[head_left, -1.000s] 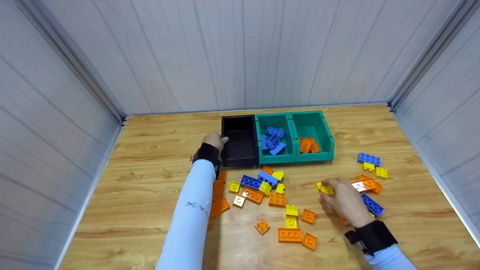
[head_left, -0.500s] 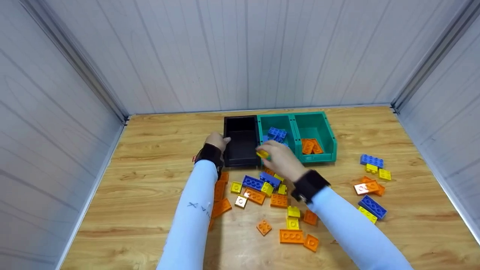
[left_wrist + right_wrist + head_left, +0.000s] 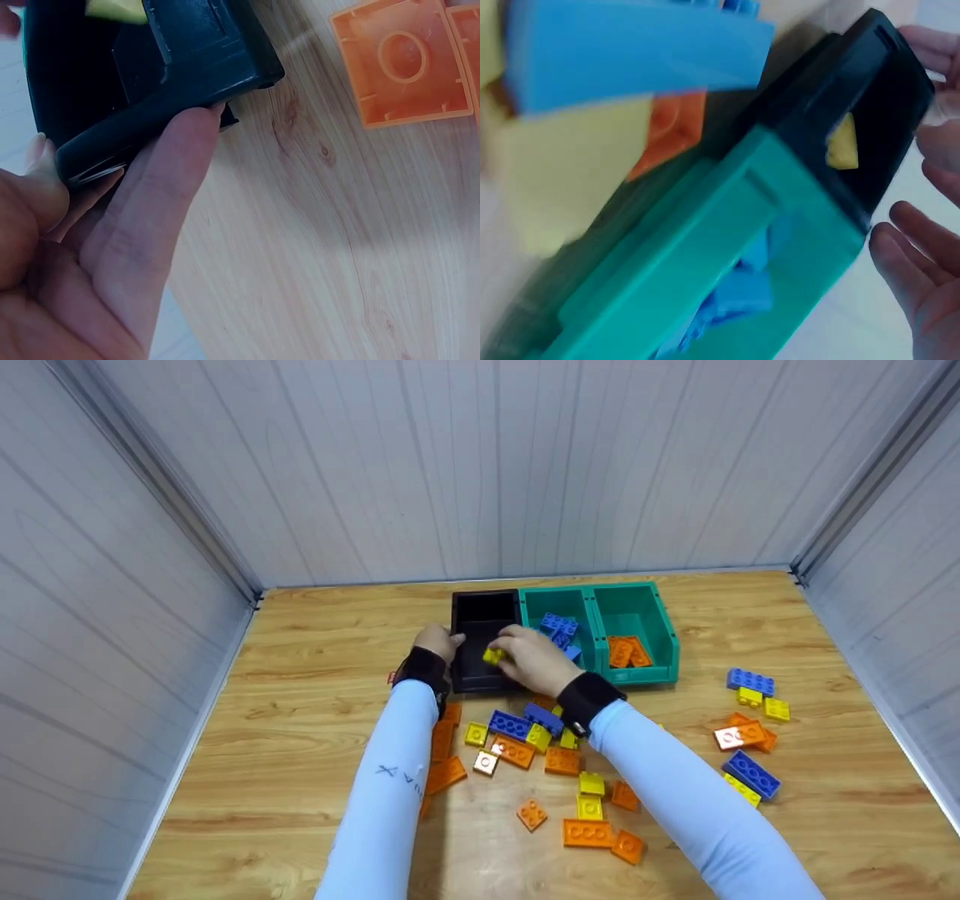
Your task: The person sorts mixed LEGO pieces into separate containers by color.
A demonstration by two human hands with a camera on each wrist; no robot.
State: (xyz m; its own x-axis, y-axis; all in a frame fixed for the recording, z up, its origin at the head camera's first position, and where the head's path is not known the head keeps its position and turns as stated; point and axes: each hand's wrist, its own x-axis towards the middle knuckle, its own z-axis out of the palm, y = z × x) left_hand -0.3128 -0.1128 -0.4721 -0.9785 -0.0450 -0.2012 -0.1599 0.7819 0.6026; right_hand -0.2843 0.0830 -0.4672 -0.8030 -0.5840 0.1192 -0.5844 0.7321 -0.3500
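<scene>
My left hand (image 3: 436,643) grips the left wall of the black bin (image 3: 486,684), thumb over the rim and fingers outside it in the left wrist view. A yellow brick (image 3: 493,655) is in the black bin, just off the fingertips of my right hand (image 3: 536,660), which reaches over that bin. In the right wrist view the yellow brick (image 3: 843,144) lies apart from the right hand (image 3: 922,277), whose fingers are spread. A green bin (image 3: 534,598) with blue bricks (image 3: 559,626) adjoins the black one.
Another green bin (image 3: 664,641) holds orange bricks (image 3: 628,652). Loose orange, blue and yellow bricks lie in front of the bins, such as a blue brick (image 3: 510,725). More sit at the right, including a dark blue brick (image 3: 751,775). A panelled wall (image 3: 495,472) stands behind.
My right hand has carried the yellow brick from the right side of the table leftward to the black bin and let it go there. The left hand has kept its grip on the bin.
</scene>
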